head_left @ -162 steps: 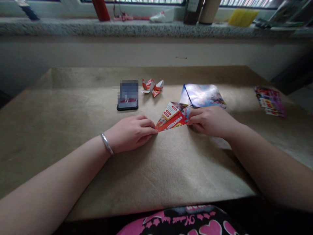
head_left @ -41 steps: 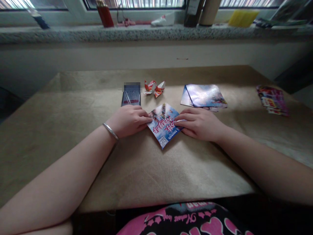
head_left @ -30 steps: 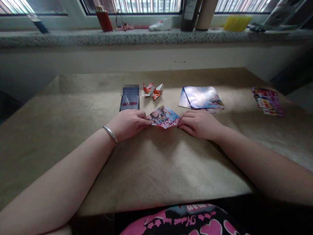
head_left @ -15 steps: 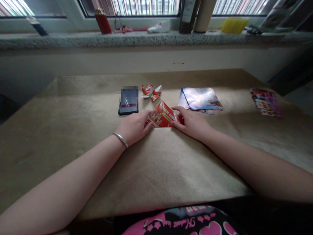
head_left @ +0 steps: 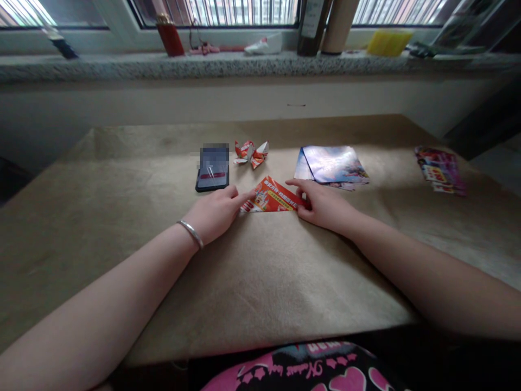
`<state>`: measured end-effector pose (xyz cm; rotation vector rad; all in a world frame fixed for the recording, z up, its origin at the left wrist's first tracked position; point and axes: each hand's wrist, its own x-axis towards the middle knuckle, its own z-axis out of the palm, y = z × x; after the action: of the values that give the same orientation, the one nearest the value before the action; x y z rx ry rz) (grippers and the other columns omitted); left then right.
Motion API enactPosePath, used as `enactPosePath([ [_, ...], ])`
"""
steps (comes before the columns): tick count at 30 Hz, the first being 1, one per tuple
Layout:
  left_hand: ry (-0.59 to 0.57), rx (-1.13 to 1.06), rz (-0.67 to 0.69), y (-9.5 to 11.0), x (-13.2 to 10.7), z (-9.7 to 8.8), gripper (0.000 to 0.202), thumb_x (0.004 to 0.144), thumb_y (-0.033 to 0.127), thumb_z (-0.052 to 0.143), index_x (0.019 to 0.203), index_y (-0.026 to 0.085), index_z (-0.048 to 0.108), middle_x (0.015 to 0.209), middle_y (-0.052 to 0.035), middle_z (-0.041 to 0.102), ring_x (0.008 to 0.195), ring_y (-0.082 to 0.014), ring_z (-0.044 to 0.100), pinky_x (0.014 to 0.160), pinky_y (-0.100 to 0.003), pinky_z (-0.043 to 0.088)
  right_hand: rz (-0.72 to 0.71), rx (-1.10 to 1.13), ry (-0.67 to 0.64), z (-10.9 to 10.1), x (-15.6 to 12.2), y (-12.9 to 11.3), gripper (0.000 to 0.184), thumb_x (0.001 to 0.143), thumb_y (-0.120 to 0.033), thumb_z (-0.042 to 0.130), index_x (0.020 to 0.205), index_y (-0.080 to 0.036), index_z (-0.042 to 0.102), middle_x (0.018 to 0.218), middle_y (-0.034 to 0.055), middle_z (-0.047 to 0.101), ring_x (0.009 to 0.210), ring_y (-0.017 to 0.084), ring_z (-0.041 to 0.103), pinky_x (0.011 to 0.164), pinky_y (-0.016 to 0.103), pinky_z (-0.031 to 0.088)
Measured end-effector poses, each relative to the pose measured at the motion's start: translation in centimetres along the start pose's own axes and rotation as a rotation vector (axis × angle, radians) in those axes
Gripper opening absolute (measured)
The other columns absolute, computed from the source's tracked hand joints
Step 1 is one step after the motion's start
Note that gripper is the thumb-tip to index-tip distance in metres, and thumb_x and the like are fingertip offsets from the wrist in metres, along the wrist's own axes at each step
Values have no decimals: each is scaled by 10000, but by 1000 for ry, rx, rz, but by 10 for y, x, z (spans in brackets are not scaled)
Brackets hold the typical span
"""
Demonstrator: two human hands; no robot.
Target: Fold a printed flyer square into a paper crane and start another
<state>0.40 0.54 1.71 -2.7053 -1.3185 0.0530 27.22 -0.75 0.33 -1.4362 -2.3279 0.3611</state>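
A red-and-white printed folded paper (head_left: 273,196) lies flat on the table between my hands, its long edge towards me. My left hand (head_left: 214,213), with a silver bangle at the wrist, holds its left corner, the forefinger stretched over it. At the right corner my right hand (head_left: 322,203) is closed, thumb and curled fingers on the paper. Just beyond the folded paper stands a folded paper figure (head_left: 251,154) in the same red and white. A dark phone (head_left: 212,172) lies beyond my left hand.
Blue-and-pink printed sheets (head_left: 336,164) lie in a pile behind my right hand. Farther right are pink-and-red printed papers (head_left: 440,171). On the window sill (head_left: 134,67) stand a red bottle (head_left: 170,38), taller containers and a yellow block (head_left: 389,43).
The folded paper has gone from a raised, peaked triangle to a flatter, wider shape. My left hand has shifted slightly left, its forefinger now straightened.
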Motion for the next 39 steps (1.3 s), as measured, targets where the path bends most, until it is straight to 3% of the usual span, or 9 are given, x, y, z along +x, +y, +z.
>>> enactPosePath([
  [7, -49, -41, -24, 5, 0, -6, 498, 883, 172, 386, 1377, 243, 392, 1035, -65, 574, 817, -173, 607, 688, -254, 467, -27, 36, -9, -1, -4, 7, 523, 707, -122, 549, 1228, -158, 509, 1016, 83, 633, 661, 143, 554, 614, 282, 438],
  [10, 8, -36, -34, 7, 0, -5, 492, 892, 182, 384, 1383, 213, 373, 1101, -82, 584, 876, -197, 623, 717, -279, 484, -8, 81, 4, 0, -5, 9, 504, 728, -142, 551, 1229, -160, 497, 988, 70, 633, 603, 118, 520, 577, 269, 421],
  [13, 90, -110, -63, 6, 1, -1, 536, 900, 291, 446, 1402, 149, 325, 1180, -113, 577, 962, -229, 614, 782, -316, 494, 24, 211, 17, 1, -5, 11, 468, 767, -176, 538, 1231, -164, 473, 909, 38, 621, 553, 96, 490, 543, 254, 411],
  [15, 126, -176, -56, 4, 1, 2, 574, 882, 341, 502, 1391, 135, 338, 1117, -108, 607, 940, -224, 612, 788, -320, 494, 20, 300, 46, 2, -5, 13, 448, 776, -187, 536, 1219, -162, 470, 852, 19, 602, 536, 91, 473, 519, 244, 403],
  [19, 293, -256, 53, -2, 4, 7, 302, 873, 281, 502, 1124, 130, 575, 928, -83, 624, 831, -188, 591, 742, -300, 487, -85, 305, 140, 2, -5, 17, 367, 764, -147, 535, 1131, -159, 543, 787, 10, 580, 573, 100, 476, 521, 233, 401],
  [23, 419, -280, 224, -5, 5, 8, 194, 879, 199, 458, 919, 143, 639, 901, -80, 630, 796, -166, 570, 729, -291, 487, -262, 155, 167, -1, -5, 19, 170, 767, -125, 546, 904, -178, 633, 786, 31, 598, 697, 134, 541, 604, 250, 438],
  [29, 319, -205, 465, -5, 2, 4, 275, 917, 171, 427, 1052, 224, 661, 1023, -40, 680, 927, -163, 595, 804, -297, 508, -481, 58, 56, -9, -8, 14, 186, 830, -140, 513, 878, -203, 681, 899, 60, 672, 825, 158, 609, 729, 286, 485],
  [33, 248, -159, 503, -4, 2, 2, 291, 946, 183, 395, 1091, 212, 646, 1098, -39, 679, 998, -167, 608, 852, -314, 514, -512, -126, -1, -11, -11, 13, 192, 849, -186, 522, 912, -221, 700, 930, 49, 689, 847, 174, 615, 730, 300, 482],
  [39, 229, -126, 533, -1, -1, 2, 344, 921, 399, 485, 1144, 174, 620, 1131, -82, 663, 1042, -216, 600, 877, -357, 514, -558, -177, -51, -10, -11, 15, 201, 893, -294, 524, 949, -231, 706, 956, 39, 699, 866, 171, 611, 752, 299, 478],
])
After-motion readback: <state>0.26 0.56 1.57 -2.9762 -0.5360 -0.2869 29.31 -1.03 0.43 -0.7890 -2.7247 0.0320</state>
